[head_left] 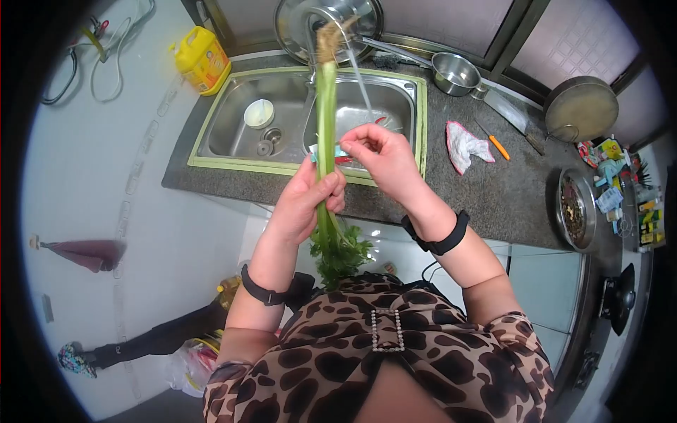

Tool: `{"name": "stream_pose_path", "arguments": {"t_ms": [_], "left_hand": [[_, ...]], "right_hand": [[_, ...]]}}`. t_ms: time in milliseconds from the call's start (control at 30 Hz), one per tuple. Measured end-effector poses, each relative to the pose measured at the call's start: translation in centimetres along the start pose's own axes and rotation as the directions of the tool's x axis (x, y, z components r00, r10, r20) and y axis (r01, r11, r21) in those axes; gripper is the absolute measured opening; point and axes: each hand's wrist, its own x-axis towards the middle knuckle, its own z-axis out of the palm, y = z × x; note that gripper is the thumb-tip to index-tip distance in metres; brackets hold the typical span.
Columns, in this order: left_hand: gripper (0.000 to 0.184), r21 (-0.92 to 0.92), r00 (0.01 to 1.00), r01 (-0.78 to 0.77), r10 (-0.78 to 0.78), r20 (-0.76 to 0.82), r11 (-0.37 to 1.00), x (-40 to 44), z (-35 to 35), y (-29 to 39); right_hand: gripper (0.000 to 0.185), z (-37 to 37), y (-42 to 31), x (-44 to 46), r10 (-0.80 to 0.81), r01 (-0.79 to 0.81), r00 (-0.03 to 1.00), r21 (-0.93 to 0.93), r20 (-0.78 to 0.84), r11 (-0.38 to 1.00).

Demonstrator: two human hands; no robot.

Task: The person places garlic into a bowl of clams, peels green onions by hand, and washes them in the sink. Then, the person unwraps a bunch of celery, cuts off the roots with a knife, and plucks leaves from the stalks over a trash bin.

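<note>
A bunch of celery (pixel 326 113) stands nearly upright over the front edge of the sink, roots at the top and leaves hanging below. My left hand (pixel 310 196) is closed around its stalks near the middle. Just above that hand, a light blue and white band (pixel 340 151) wraps the stalks. The fingertips of my right hand (pixel 384 158) are pinched together at the band's right end. Something thin and red shows beneath the band; its kind is unclear.
The double sink (pixel 218 134) holds a white bowl (pixel 259 113) in its left basin. A yellow jug (pixel 202 62) stands behind left. On the right counter lie a cloth (pixel 467 146), an orange-handled knife (pixel 499 148), a cleaver (pixel 506 108), a saucepan (pixel 455 74) and a metal bowl (pixel 576 209).
</note>
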Motion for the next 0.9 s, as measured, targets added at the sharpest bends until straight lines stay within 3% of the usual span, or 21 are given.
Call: {"name": "stream_pose_path", "arguments": {"t_ms": [67, 133, 200, 267, 300, 333, 400, 433, 467, 533, 600, 667, 733, 800, 900], "left_hand": [[0.062, 0.007, 1.000, -0.015, 0.015, -0.014, 1.000, -0.5, -0.9, 0.4], [0.046, -0.013, 0.997, -0.008, 0.009, 0.074, 1.000, -1.4, -1.7, 1.2], [0.048, -0.071, 0.995, -0.031, 0.037, 0.089, 0.997, -2.5, -2.9, 2.0], [0.048, -0.050, 0.989, -0.120, 0.124, 0.075, 0.991, -4.0, -4.1, 2.5], [0.078, -0.067, 0.995, -0.095, 0.097, 0.021, 0.993, -5.0, -4.6, 3.1], [0.078, -0.069, 0.993, -0.118, 0.117, -0.011, 0.991, -5.8, -5.0, 3.3], [0.081, 0.159, 0.962, -0.192, 0.217, -0.163, 0.968, -7.7, -5.6, 3.6], [0.085, 0.299, 0.933, -0.148, 0.233, -0.273, 0.943, -8.8, -5.0, 3.8], [0.085, 0.306, 0.906, -0.166, 0.267, -0.327, 0.937, -9.6, -4.6, 3.3], [0.078, 0.518, 0.744, -0.125, 0.425, -0.516, 0.846, -11.0, -3.6, 2.0], [0.070, 0.520, 0.577, -0.132, 0.492, -0.652, 0.844, -12.6, -2.0, 0.7], [0.061, 0.596, 0.374, 0.046, 0.539, -0.754, 0.802, -14.3, -0.1, -0.4], [0.051, 0.604, 0.203, 0.132, 0.575, -0.793, 0.786, -16.1, 2.1, -2.0], [0.052, 0.598, 0.039, 0.224, 0.606, -0.794, 0.769, -17.6, 4.2, -3.6], [0.052, 0.613, -0.127, 0.362, 0.689, -0.714, 0.702, -20.1, 6.9, -5.8]], "right_hand": [[0.010, 0.6, -0.4, 0.6, -0.006, 0.002, 0.999, -0.117, -0.035, 0.993], [0.010, 1.6, -0.8, 1.0, -0.166, 0.121, 0.985, -0.488, -0.051, 0.865], [0.010, 2.7, -0.4, 1.6, -0.107, 0.082, 0.994, -0.434, -0.033, 0.897], [0.009, 3.5, 1.5, 2.7, -0.118, 0.077, 0.984, -0.282, -0.131, 0.956], [0.009, 3.9, 1.7, 3.0, -0.077, 0.054, 0.990, -0.186, -0.118, 0.981], [0.009, 4.5, 1.8, 3.2, -0.069, 0.053, 0.994, -0.180, -0.082, 0.982], [0.010, 6.4, 1.8, 3.2, -0.033, 0.032, 0.999, -0.064, -0.007, 0.997], [0.008, 7.8, 1.4, 2.9, -0.047, 0.047, 0.999, 0.027, 0.027, 0.999], [0.008, 8.7, 1.2, 2.7, -0.039, 0.035, 0.995, 0.044, 0.094, 0.998], [0.009, 9.9, 0.9, 2.1, -0.077, 0.076, 0.965, 0.012, 0.249, 0.997], [0.012, 11.0, 0.6, 0.8, -0.058, 0.040, 0.910, 0.052, 0.410, 0.998], [0.012, 11.8, 0.5, -0.8, -0.060, 0.023, 0.799, 0.070, 0.598, 0.997], [0.009, 12.9, 0.4, -3.3, -0.122, 0.051, 0.733, 0.124, 0.669, 0.991], [0.010, 13.8, -0.9, -5.6, -0.336, 0.379, 0.599, 0.112, 0.727, 0.919], [0.018, 15.9, -0.7, -9.0, -0.437, 0.438, 0.502, 0.216, 0.746, 0.873]]}}
